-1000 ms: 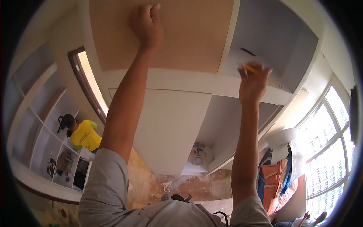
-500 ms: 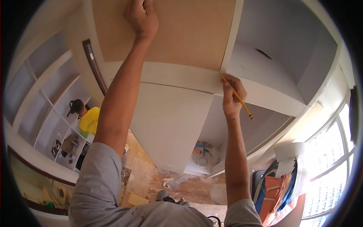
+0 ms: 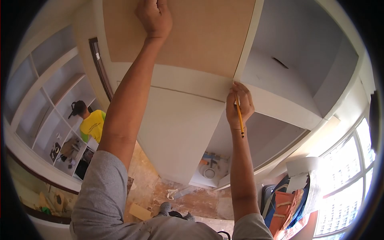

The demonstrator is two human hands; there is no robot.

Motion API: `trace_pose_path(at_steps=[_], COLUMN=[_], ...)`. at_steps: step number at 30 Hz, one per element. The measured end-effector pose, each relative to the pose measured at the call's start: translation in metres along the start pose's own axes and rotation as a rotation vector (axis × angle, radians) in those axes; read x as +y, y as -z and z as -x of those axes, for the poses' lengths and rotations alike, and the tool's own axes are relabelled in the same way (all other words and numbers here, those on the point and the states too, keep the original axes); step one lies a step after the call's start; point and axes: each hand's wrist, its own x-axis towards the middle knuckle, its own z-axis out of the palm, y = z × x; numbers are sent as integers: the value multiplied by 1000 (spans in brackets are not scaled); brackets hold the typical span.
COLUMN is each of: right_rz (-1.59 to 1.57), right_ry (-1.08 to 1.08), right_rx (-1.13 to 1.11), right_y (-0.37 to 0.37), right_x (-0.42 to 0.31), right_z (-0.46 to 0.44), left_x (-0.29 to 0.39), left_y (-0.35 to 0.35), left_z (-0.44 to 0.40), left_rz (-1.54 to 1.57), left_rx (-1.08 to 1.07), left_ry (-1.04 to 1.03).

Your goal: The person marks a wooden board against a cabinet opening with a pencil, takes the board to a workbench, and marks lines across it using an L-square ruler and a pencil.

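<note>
Far L of frame: co-worker in a yellow shirt point(image 3: 93, 125) by the shelves point(image 3: 44, 94). Top, L of ctr: my L hand point(image 3: 155, 19) is up at the brown panel point(image 3: 200, 38), fingers curled, frame edge cutting it off; can't tell if it's gripping anything. R of ctr: my R hand point(image 3: 246, 102) has the pencil point(image 3: 241, 121) pinched, at the pale rail point(image 3: 188, 76) nr the panel's lower R corner. Pencil's in the R, L hand well apart, up-L. Long axis approx vertical, top leaning slightly L; butt down over my wrist, writing end pointing up twd that corner, tip hidden.
</note>
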Motion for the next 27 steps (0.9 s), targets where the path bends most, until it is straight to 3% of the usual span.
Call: trace_pose_path(at_steps=[27], right_rz=[72], right_ry=[-6], right_rx=[35], right_y=[-2], right_x=[0], right_z=[1], left_x=[-1], left_y=[1], left_z=[4], left_rz=[40], left_rx=[-22], left_ry=[-16])
